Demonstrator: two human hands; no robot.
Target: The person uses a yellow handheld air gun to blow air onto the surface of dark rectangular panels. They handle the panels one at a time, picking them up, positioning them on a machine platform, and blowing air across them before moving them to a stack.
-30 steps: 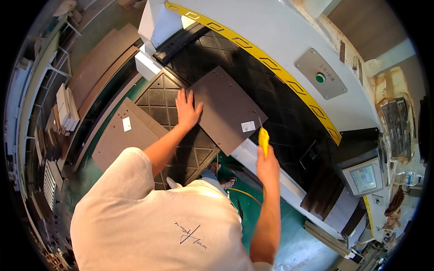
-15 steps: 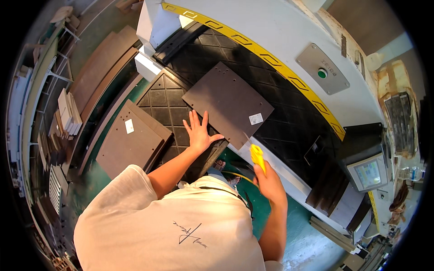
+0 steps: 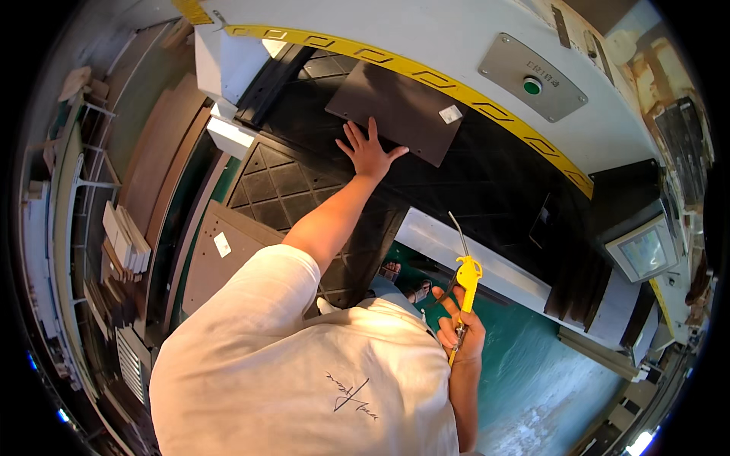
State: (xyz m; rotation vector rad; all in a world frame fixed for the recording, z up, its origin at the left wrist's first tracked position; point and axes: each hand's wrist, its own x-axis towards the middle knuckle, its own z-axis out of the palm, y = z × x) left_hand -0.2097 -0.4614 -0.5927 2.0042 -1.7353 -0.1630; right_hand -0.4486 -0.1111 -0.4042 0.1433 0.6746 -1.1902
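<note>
Your white-shirted shoulder is hiding part of the brown board (image 3: pixel 220 254) lying left of the black diamond-patterned machine bed (image 3: pixel 281 186), so its lower edge is cut off. Your left hand (image 3: pixel 369 150) is pressing flat on that bed, fingers spread and released, fingertips overlapping the near edge of the dark rectangular panel (image 3: pixel 395 110), which is lying smooth and matte with 1 small white label at its right corner. Right of the bed, beyond the pale rail (image 3: pixel 471 258), your right hand (image 3: pixel 464 330) is clenching around the yellow air blow gun (image 3: pixel 465 285), its thin metal nozzle pointing up.
</note>
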